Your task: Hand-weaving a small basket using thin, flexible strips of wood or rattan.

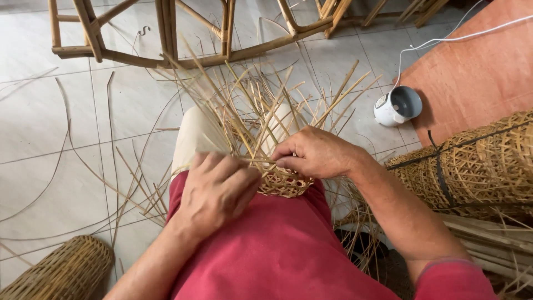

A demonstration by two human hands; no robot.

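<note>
- Hands first: I see both working at a small, half-woven basket of pale tan cane strips (283, 183) resting on the lap, just above the red shirt (277, 250).
- My left hand (216, 189) lies palm-down over the near left side of the basket, fingers curled and pressed together against the weave; I cannot tell whether anything is pinched under them.
- My right hand (313, 153) sits on the basket's upper right edge, thumb and forefinger pinching a thin flat cane strip (256, 160) that runs leftward toward the left hand's fingertips.
- Loose upright strips (261, 100) fan out of the woven base, away from me, like a spray, crossing one another.
- Behind the spray I see a knee in cream trousers (194, 139).
- On the pale tiled floor (55, 122), long stray cane strands (111, 183) curve to the left of the legs.
- Farther off, along the top edge, a bare wooden chair frame (166, 33) lies on the tiles.
- At lower left I see a rounded, closely woven brown basket (66, 272), well apart from the hands.
- At right, a large open-weave cane cylinder (477, 166) lies on its side, bound by a dark strap.
- Beyond it, a small white round appliance with a white cord (397, 105) stands beside an orange-brown mat (477, 72).
</note>
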